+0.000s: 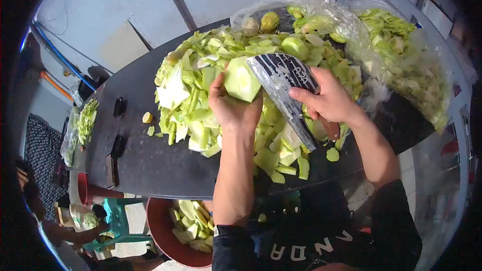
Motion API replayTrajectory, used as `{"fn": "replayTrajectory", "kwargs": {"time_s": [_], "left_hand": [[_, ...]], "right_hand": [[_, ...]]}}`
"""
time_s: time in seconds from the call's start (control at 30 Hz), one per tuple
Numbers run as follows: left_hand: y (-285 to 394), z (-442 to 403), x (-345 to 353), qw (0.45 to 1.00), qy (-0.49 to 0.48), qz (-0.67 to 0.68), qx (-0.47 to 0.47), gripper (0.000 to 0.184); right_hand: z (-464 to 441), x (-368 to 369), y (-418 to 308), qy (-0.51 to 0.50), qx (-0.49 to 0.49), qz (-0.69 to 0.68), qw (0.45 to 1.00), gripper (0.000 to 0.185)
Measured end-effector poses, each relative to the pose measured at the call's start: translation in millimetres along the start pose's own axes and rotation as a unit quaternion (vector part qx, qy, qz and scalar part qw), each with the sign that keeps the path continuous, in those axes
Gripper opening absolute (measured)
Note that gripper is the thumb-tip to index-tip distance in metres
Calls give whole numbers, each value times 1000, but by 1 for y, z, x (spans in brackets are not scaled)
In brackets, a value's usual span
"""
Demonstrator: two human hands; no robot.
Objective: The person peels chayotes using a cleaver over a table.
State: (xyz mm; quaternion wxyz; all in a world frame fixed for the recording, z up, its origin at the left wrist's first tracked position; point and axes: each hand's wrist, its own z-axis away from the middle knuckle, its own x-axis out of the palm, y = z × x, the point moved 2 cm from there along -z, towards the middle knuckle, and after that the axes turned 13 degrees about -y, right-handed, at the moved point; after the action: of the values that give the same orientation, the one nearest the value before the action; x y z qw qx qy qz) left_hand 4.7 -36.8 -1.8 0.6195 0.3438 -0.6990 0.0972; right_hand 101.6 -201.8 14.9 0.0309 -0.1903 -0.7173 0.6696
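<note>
My left hand [233,110] cups a peeled, pale green vegetable [241,81], roundish with flat cut faces; its exact kind is unclear. My right hand [329,95] grips a cleaver [271,78] with a dark, white-marked blade and a brown wooden handle [330,129]. The upper end of the blade is beside the vegetable's right side; whether it touches, I cannot tell. Beneath both hands spreads a big heap of green peelings [198,133]. A smooth peeled piece [294,47] lies on the heap behind the cleaver.
The dark table [145,170] carries clear plastic bags [401,65] of greens at the right. A red tub [160,236] of pale green pieces stands below the front edge. At lower left are another person's arm [75,233] and a teal stool [116,221].
</note>
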Motion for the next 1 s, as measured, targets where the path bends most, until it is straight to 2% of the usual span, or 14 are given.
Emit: {"fn": "replayTrajectory", "kwargs": {"time_s": [0.2,0.43,0.53,0.63,0.87,1.0], "left_hand": [[-3,6,10,997,-73,3,-24,46],[-2,6,13,994,-64,-93,-2,50],[-2,5,9,990,-110,-83,-1,47],[-4,7,10,990,-72,-121,10,45],[-31,17,18,984,-115,-135,-37,43],[-37,15,13,972,-143,-185,-35,49]], "right_hand": [[1,1,-1,23,20,12,999,23],[2,2,-1,30,2,-6,1000,25],[2,1,1,29,-8,1,1000,24],[2,1,1,27,-19,4,999,23],[3,-2,-5,56,-49,-30,997,22],[2,-3,-1,57,-49,-51,996,21]]}}
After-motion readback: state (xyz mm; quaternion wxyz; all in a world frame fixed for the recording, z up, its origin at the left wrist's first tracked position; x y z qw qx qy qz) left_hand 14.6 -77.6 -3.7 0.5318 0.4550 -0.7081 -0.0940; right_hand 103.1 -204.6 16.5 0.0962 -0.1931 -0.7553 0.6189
